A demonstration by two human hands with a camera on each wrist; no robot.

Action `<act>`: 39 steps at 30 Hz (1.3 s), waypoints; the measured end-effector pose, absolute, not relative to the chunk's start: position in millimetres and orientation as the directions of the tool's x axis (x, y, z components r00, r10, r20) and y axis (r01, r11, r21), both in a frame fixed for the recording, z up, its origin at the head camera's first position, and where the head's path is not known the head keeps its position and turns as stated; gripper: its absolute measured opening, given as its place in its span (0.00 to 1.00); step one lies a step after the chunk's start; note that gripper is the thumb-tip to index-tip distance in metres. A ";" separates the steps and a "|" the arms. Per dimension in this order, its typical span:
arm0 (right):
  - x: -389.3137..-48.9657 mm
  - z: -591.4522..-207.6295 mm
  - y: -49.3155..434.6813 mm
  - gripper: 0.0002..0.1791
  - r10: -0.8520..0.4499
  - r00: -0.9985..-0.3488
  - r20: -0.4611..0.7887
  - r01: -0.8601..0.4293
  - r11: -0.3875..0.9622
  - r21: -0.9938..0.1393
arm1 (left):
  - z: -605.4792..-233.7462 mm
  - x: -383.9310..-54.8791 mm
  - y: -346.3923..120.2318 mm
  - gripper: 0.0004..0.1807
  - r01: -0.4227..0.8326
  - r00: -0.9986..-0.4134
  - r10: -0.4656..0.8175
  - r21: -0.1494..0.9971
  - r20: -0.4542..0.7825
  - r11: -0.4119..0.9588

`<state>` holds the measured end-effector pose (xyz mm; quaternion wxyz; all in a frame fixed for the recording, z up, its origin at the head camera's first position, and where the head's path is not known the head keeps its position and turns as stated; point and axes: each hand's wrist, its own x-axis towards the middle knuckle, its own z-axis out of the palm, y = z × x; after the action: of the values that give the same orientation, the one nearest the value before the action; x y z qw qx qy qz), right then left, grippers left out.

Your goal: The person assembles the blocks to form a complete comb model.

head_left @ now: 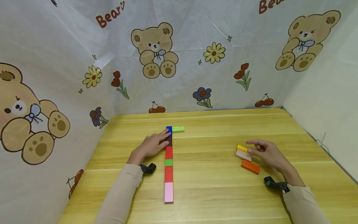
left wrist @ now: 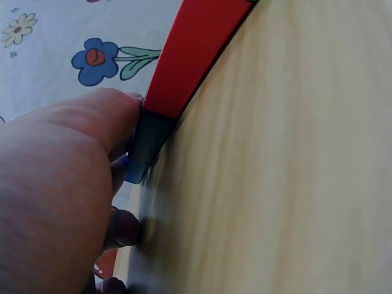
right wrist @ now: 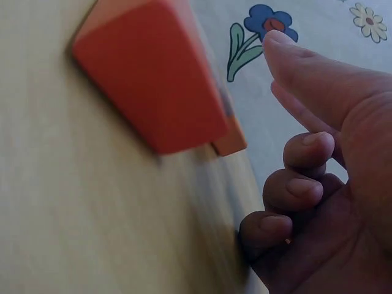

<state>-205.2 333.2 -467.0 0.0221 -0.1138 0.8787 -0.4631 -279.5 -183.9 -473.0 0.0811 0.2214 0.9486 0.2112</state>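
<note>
A straight row of coloured blocks runs toward the far side: a pink block [head_left: 169, 192], red ones, a green block [head_left: 169, 162], then a dark block [head_left: 169, 140] and a blue block [head_left: 169, 128]. A light green block [head_left: 178, 129] lies crosswise against the blue end. My left hand [head_left: 152, 144] rests along the left side of the far end, fingertips touching the blue and dark blocks. Beside a yellow block [head_left: 243, 148], my right hand [head_left: 269, 154] hovers with thumb and index finger apart, holding nothing. A beige block [head_left: 243, 155] and an orange block [head_left: 250, 167] lie nearby.
The wooden table [head_left: 207, 177] carries all the blocks. A white cloth [head_left: 190, 74] printed with bears and flowers hangs behind it and along the left. A pale wall [head_left: 321, 115] stands at the right, with a thin cable [head_left: 323, 143] by the table edge.
</note>
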 end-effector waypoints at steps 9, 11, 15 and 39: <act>-206.6 -472.1 337.2 0.22 -0.185 -0.983 -0.012 -0.115 0.661 -0.742 | -472.7 -277.4 -184.6 0.30 0.382 -0.891 0.450 0.434 -0.060 0.816; -206.9 -471.7 338.0 0.22 -0.180 -0.983 -0.020 -0.109 0.677 -0.728 | -471.9 -277.5 -183.8 0.30 0.382 -0.891 0.449 0.436 -0.058 0.815; -206.3 -470.0 337.7 0.23 -0.169 -0.985 -0.038 -0.092 0.693 -0.715 | -471.9 -276.6 -183.0 0.30 0.382 -0.892 0.448 0.436 -0.055 0.815; -204.9 -469.5 336.8 0.25 -0.129 -0.991 -0.023 -0.077 0.716 -0.694 | -476.3 -276.7 -182.5 0.30 0.395 -0.890 0.453 0.431 -0.038 0.811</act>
<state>-204.9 336.8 -469.5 0.0350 -0.0558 0.9256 -0.3728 -276.7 -182.5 -476.3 0.0697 0.2234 0.9491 0.2107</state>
